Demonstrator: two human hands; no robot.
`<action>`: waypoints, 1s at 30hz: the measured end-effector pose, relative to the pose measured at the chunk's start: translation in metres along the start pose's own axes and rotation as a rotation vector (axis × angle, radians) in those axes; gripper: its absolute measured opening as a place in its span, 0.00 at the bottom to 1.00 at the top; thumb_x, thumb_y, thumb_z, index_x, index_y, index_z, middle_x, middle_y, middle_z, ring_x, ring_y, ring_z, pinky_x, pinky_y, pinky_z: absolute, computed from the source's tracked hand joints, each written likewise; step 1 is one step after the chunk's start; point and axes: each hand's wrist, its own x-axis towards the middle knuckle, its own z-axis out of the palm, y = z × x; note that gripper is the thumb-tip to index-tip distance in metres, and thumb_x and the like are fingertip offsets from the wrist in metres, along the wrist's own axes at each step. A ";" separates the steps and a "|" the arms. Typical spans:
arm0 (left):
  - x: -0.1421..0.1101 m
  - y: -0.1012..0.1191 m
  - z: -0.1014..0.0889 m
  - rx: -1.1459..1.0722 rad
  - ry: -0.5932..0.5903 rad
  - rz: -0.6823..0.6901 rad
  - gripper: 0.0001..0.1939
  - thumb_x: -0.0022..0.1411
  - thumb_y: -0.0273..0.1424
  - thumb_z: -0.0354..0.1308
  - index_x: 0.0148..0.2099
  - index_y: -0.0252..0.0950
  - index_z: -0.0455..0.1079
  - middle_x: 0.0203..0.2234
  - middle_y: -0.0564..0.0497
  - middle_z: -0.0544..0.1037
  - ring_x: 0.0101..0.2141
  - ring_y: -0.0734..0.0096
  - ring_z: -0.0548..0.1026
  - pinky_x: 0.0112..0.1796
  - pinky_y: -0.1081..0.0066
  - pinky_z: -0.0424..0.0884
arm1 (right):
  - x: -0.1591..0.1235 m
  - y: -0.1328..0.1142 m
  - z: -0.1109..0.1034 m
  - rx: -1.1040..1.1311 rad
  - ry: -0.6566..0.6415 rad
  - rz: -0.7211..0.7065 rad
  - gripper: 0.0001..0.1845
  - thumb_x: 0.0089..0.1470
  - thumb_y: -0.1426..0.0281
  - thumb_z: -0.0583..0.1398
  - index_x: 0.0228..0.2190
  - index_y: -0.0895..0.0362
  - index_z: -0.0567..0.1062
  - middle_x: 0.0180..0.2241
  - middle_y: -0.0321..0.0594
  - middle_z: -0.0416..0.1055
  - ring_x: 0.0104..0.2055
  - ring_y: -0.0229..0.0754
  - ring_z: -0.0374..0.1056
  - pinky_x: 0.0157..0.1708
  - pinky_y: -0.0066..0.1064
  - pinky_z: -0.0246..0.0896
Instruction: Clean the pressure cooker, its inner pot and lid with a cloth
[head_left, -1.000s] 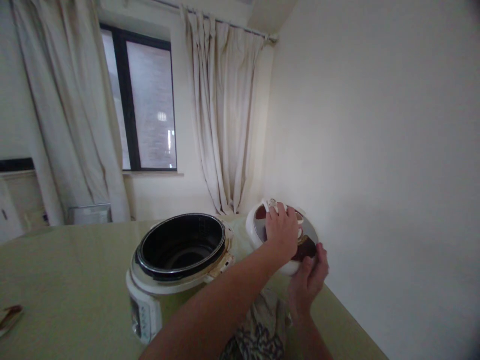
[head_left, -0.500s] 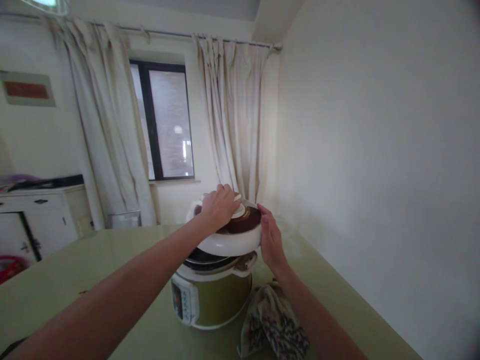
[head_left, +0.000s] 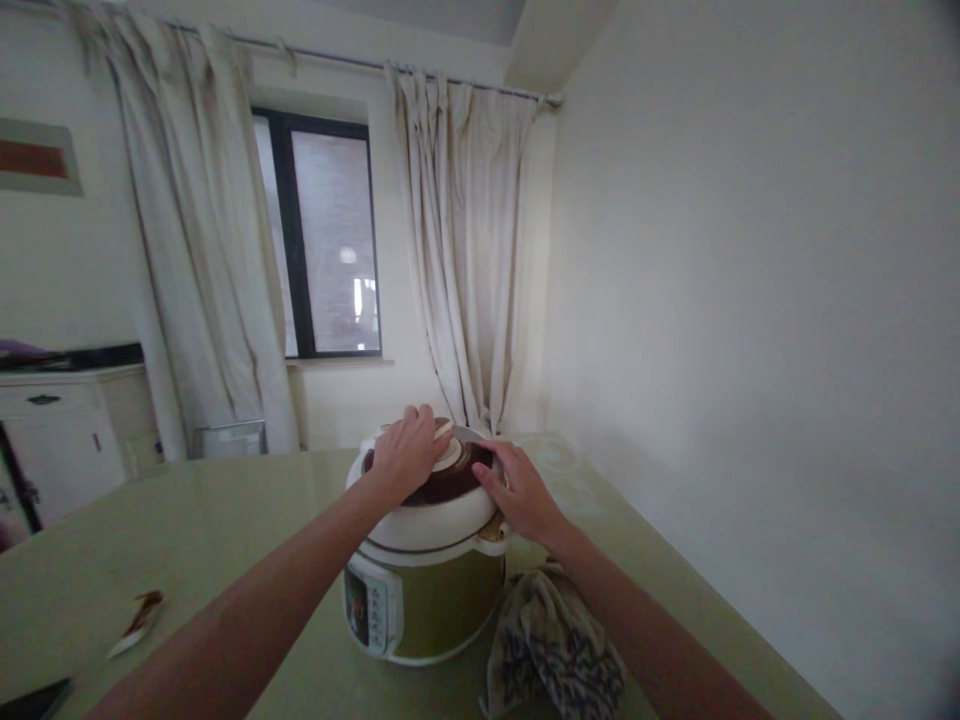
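An olive-green and white pressure cooker (head_left: 435, 600) stands on the pale green table (head_left: 225, 540). Its white and brown lid (head_left: 442, 505) rests on top of the pot. My left hand (head_left: 407, 458) is curled over the white handle at the lid's centre, gripping it. My right hand (head_left: 517, 492) lies on the lid's right rim with the fingers stretched flat across the brown part.
A patterned cloth (head_left: 551, 650) lies crumpled on the table just right of the cooker. A small wrapper (head_left: 137, 622) and a dark flat object (head_left: 34, 698) are at the front left. A white wall runs close on the right; curtains, a window and a white cabinet (head_left: 60, 430) stand behind.
The lid went from the table's right side over the open pot and now sits down on it. My right hand shifted from the lid's edge to its top.
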 end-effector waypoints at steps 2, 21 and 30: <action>0.001 -0.003 0.003 -0.021 -0.001 0.031 0.22 0.77 0.47 0.50 0.58 0.35 0.70 0.52 0.36 0.79 0.52 0.46 0.81 0.50 0.57 0.73 | 0.007 0.001 -0.008 -0.020 -0.037 0.025 0.29 0.71 0.48 0.56 0.58 0.55 0.77 0.58 0.50 0.78 0.62 0.53 0.71 0.66 0.48 0.62; -0.072 -0.100 0.123 -1.507 0.336 -0.286 0.35 0.71 0.59 0.51 0.62 0.38 0.79 0.59 0.45 0.83 0.67 0.49 0.72 0.73 0.53 0.57 | 0.119 -0.103 0.041 -0.708 -0.519 0.161 0.51 0.59 0.30 0.53 0.56 0.62 0.80 0.55 0.67 0.79 0.58 0.70 0.76 0.53 0.54 0.72; -0.072 -0.100 0.126 -1.756 0.295 -0.396 0.35 0.70 0.56 0.57 0.65 0.36 0.76 0.62 0.44 0.81 0.69 0.50 0.70 0.73 0.52 0.57 | 0.129 -0.090 0.041 -0.607 -0.642 0.115 0.41 0.62 0.42 0.58 0.60 0.63 0.74 0.59 0.64 0.76 0.58 0.65 0.75 0.51 0.47 0.71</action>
